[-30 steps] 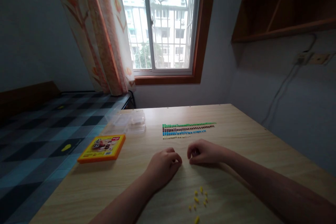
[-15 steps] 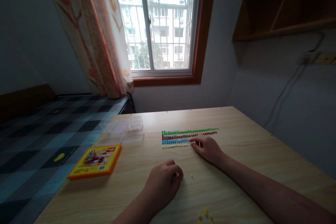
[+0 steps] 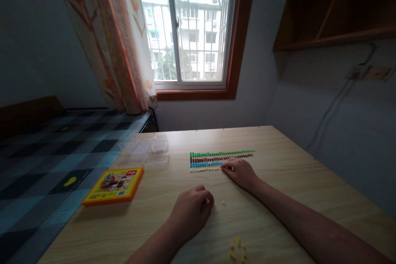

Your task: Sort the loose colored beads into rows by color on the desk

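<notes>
Rows of tiny beads (image 3: 213,159) lie in the middle of the wooden table (image 3: 278,198): green at the back, then brown, blue and a pale row in front. My right hand (image 3: 239,171) rests on the table with its fingertips pinched at the right end of the pale row. My left hand (image 3: 192,208) lies curled in a loose fist nearer me, and what it holds, if anything, is hidden. One small pale bead (image 3: 223,203) lies just right of it. Several yellow beads (image 3: 236,249) are scattered close to the near edge.
An orange and yellow flat box (image 3: 113,185) lies at the table's left edge, with clear plastic containers (image 3: 148,150) behind it. A bed with a checked cover (image 3: 46,161) stands to the left. The window, the curtain and a wall shelf are beyond the table.
My right hand has moved from beside my left hand forward to the end of the pale bead row. A small pale bead now lies where the hands were. The left hand has stayed curled.
</notes>
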`<state>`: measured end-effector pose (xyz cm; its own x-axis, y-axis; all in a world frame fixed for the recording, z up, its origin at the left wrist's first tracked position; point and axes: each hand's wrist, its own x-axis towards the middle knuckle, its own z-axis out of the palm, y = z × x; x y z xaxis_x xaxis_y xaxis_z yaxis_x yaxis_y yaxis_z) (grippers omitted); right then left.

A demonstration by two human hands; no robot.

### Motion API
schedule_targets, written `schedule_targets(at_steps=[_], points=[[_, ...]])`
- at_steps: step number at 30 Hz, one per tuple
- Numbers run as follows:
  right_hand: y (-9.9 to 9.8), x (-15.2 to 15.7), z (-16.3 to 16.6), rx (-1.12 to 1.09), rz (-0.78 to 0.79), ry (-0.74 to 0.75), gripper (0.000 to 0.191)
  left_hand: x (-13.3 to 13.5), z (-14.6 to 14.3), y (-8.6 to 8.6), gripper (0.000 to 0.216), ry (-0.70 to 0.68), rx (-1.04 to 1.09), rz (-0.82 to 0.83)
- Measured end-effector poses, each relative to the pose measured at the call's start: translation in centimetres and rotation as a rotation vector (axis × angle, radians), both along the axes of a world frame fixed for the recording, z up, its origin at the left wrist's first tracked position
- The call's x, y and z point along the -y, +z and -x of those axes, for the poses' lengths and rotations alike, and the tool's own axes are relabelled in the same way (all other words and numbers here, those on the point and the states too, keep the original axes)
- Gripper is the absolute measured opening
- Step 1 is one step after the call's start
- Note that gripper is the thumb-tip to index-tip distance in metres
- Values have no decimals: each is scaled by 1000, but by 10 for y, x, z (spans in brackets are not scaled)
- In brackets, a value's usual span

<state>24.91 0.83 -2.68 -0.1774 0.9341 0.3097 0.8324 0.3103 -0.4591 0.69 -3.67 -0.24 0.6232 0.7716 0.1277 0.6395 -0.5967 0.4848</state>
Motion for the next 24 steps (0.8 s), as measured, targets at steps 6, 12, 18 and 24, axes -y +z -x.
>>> schedule_targets(at_steps=[6, 12, 18, 24], points=[[1, 2, -9, 9, -2, -25, 23, 0, 0, 1, 19, -4, -5, 0], [-1, 4, -18, -42, -14, -26, 24, 0, 0, 2, 20, -15, 10, 13], [-4, 8, -19, -195, -108, 69, 24, -3, 2, -1, 20, -15, 34, 21], [4, 27, -11, -238, -79, 290, 24, -4, 2, -1, 19, -5, 57, 34]])
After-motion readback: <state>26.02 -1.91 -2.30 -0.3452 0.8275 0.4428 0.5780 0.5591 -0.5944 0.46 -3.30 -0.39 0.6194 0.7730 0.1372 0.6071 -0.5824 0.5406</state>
